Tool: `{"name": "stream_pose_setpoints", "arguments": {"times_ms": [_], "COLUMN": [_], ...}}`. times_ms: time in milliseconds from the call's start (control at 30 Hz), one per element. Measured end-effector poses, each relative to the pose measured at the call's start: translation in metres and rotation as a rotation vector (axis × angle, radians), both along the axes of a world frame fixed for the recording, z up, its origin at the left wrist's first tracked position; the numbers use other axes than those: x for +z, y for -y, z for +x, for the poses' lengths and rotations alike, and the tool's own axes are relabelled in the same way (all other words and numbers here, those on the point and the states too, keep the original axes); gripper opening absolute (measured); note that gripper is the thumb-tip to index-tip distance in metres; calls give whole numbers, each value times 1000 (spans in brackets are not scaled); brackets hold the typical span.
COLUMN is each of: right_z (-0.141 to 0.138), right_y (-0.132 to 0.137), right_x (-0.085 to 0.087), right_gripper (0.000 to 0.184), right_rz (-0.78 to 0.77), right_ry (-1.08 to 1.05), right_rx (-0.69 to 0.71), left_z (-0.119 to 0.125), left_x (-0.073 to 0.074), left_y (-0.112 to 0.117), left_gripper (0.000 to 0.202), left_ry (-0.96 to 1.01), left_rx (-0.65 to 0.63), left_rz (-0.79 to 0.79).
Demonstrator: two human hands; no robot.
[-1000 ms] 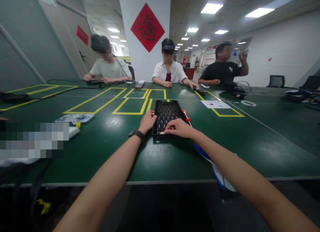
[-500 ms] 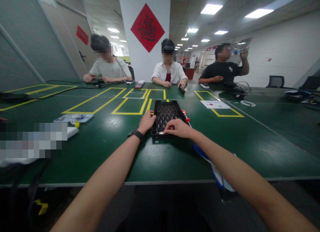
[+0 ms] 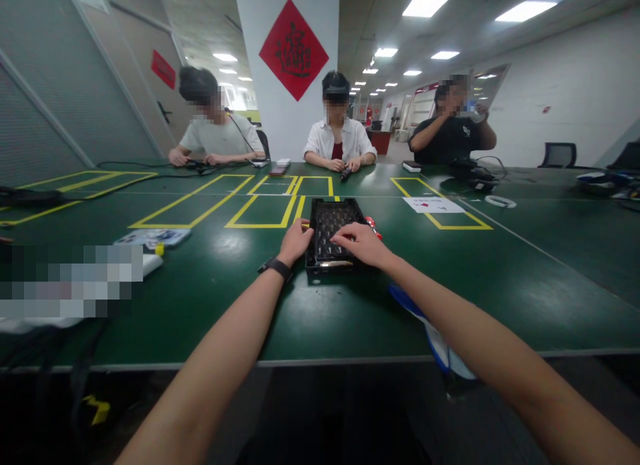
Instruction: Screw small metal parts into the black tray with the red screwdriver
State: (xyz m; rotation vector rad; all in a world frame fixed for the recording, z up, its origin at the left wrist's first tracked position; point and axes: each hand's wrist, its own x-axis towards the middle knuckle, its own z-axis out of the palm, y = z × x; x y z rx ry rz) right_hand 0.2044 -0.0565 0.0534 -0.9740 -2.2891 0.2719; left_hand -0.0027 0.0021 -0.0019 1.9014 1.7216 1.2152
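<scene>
A black rectangular case (image 3: pixel 314 257) lies on the table in front of me, with rows of small shiny metal pieces inside. My left hand (image 3: pixel 296 242) is closed on its left wall, thumb and fingers at the rim. Over the right half of the case is my right hand (image 3: pixel 364 242), fingertips drawn together above the rows; what they hold, if anything, is too small to see. A thin pale strip (image 3: pixel 336 264) lies along the near end of the case. Just beyond my right hand shows a red screwdriver handle (image 3: pixel 373 225), partly covered.
Yellow tape outlines mark the green table (image 3: pixel 230 305). A printed sheet (image 3: pixel 433 205) lies to the right, a blue and white item (image 3: pixel 430 328) hangs over the near edge, and a patterned flat object (image 3: pixel 154 237) lies left. Three people sit across the table.
My right hand has lifted from the near end of the case and moved farther in over the rows, uncovering the pale strip. My left hand stays at the left wall.
</scene>
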Motion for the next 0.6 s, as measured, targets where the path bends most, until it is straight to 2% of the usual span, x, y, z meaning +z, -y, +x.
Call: {"name": "stream_pose_setpoints", "arguments": {"times_ms": [100, 167, 267, 500, 600], "right_z": [3, 4, -1, -57, -72], "right_y": [-18, -33, -55, -103, -121], "right_x": [4, 5, 6, 0, -2], "right_gripper": [20, 15, 15, 24, 23], "right_rz": [-111, -195, -237, -213, -252], "right_ry": [76, 187, 255, 226, 235], "right_rx": [-138, -182, -229, -390, -461], "left_z": [-1, -1, 0, 0, 0], "left_x": [1, 1, 1, 2, 0], "left_y": [-1, -1, -2, -2, -3], "left_gripper": [31, 32, 32, 32, 31], "left_ry": [3, 5, 9, 4, 12], "left_rx": [-5, -4, -8, -6, -20], "left_rz": [-18, -30, -21, -25, -16]}}
